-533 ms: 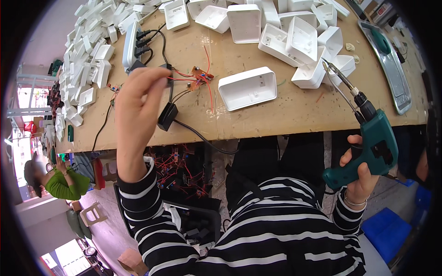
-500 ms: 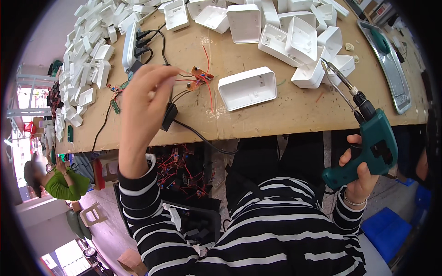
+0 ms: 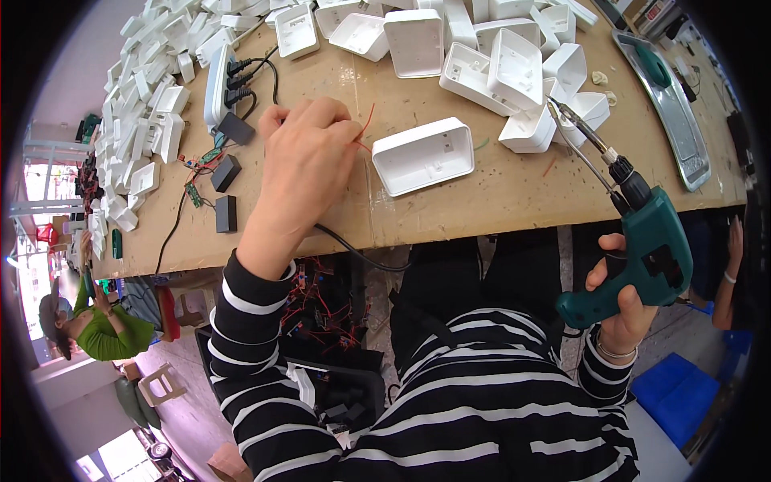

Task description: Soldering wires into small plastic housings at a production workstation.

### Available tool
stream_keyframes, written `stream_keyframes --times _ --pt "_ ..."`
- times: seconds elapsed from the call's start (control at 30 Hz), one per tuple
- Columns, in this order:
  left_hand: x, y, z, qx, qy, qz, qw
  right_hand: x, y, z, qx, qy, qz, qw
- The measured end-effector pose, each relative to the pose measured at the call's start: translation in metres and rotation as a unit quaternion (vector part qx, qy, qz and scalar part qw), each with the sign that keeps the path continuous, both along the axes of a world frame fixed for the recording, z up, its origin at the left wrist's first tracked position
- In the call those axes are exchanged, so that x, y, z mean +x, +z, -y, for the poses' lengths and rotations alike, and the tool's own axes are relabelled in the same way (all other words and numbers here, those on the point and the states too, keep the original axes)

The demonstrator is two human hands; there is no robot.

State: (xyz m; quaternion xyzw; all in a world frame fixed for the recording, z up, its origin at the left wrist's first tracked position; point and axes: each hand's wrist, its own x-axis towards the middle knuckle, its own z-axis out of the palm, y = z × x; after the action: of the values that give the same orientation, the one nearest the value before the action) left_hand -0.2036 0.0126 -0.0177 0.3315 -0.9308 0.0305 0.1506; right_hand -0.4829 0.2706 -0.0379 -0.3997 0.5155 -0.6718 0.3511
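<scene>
My left hand (image 3: 309, 165) is over the table with its fingers pinched on a small circuit board, which the hand mostly hides. A thin red wire (image 3: 369, 120) sticks out past the fingertips. Right beside them, an open white plastic case (image 3: 424, 158) lies with its hollow side showing. My right hand (image 3: 622, 309) grips a green pistol-shaped soldering gun (image 3: 660, 249) by the handle, index finger near the trigger. Its metal tip and a thin feed tube (image 3: 574, 145) point up and left, in front of piled white cases (image 3: 516, 68).
Black blocks (image 3: 226, 214) and small green boards (image 3: 193, 193) lie left of my hand. A white power strip (image 3: 217, 88) with plugs stands behind them. White cases (image 3: 144, 96) heap up far left. A metal tray (image 3: 675, 120) is at right. Below the table edge sits a bin of wired boards (image 3: 321, 305).
My left hand has moved right and down onto the circuit board, its fingers closing there; the red wire now tilts right. Black blocks it covered now show. The soldering gun stays nearly still.
</scene>
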Motion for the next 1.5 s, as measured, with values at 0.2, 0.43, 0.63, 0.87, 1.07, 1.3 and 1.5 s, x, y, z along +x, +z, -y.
stream_keyframes --times 0.2,0.43,0.63,0.87,1.07,1.3,1.5 --pt "0.04 0.018 0.017 0.31 0.098 -0.385 0.864 0.0 -0.001 0.003 0.005 0.004 0.009 1.0" --pt "0.093 0.057 0.065 0.252 0.188 -0.53 0.787 0.001 -0.001 0.004 0.004 0.01 0.016 1.0" --pt "0.093 0.083 0.074 0.215 -0.004 -0.736 0.642 0.005 0.001 0.008 -0.007 0.029 0.048 0.998" --pt "0.032 0.037 -0.013 0.217 -0.086 -0.35 0.907 0.01 0.001 0.021 0.004 0.088 0.098 0.991" --pt "-0.013 0.003 -0.052 0.376 -0.121 -0.313 0.864 0.026 -0.007 0.044 0.002 0.128 0.187 0.974" --pt "-0.024 0.006 -0.073 0.321 -0.072 -0.277 0.903 0.041 -0.005 0.066 0.028 0.205 0.293 0.933" --pt "-0.027 0.012 -0.084 0.369 -0.086 -0.287 0.88 0.054 -0.004 0.074 0.035 0.238 0.32 0.917"
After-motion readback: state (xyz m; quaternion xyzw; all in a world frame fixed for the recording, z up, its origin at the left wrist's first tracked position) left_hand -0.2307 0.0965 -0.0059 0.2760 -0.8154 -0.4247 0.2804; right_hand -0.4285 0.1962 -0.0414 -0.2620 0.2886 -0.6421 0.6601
